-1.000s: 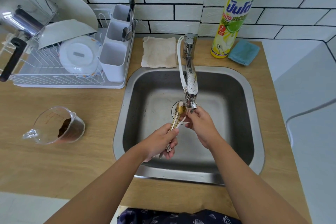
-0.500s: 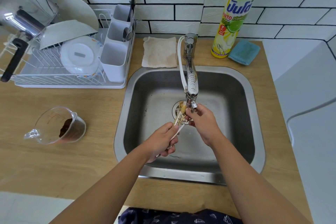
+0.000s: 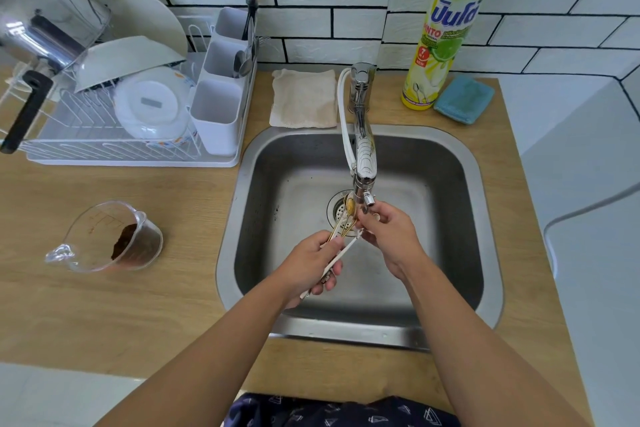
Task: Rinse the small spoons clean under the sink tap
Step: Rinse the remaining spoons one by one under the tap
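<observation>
The left hand (image 3: 308, 265) grips the small spoons (image 3: 341, 224) by their handles, bowls raised under the tap (image 3: 363, 163) for rinsing. The right hand (image 3: 388, 232), fingers curled, pinches their bowl ends, probably to rub them.

Bare forearms, no sleeves; navy garment (image 3: 343, 412) w/ white triangle print.

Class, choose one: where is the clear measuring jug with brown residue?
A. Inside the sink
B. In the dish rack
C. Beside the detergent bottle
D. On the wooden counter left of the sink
D: the measuring jug lies on the wooden counter, left of the sink.
</observation>
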`<state>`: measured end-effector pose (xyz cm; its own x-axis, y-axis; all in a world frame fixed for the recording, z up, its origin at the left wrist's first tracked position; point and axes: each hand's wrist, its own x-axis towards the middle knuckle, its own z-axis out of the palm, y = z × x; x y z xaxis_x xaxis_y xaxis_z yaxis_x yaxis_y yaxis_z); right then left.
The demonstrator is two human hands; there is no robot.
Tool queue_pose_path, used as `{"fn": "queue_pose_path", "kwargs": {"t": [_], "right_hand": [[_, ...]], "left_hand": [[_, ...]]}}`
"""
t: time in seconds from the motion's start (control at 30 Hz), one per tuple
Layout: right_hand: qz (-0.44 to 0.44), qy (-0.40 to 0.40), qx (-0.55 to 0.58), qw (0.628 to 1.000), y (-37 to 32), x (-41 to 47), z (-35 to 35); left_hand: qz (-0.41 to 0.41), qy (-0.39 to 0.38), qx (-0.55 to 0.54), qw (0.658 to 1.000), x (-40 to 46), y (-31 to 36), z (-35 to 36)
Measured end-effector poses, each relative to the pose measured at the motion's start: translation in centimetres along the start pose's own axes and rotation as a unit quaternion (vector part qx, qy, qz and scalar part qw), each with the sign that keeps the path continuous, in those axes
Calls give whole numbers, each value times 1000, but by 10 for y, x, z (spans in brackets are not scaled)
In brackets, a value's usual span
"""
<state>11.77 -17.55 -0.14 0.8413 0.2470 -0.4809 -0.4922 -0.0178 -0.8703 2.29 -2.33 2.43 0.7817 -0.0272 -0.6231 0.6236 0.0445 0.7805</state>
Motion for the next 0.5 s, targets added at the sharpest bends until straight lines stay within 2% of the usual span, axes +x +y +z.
{"fn": "queue_pose_path", "kwargs": {"t": [0.17, 0.37, 0.5], "right_hand": [[5, 11, -34, 999, 3, 1, -1], [-12, 12, -123, 992, -3, 0, 5], [-4, -12, -71, 997, -8, -2, 5]], "left_hand": [[-7, -3, -2, 1000, -2, -2, -1], [-23, -49, -62, 997, -2, -4, -2], [-28, -46, -106, 993, -3, -5, -3]]}}
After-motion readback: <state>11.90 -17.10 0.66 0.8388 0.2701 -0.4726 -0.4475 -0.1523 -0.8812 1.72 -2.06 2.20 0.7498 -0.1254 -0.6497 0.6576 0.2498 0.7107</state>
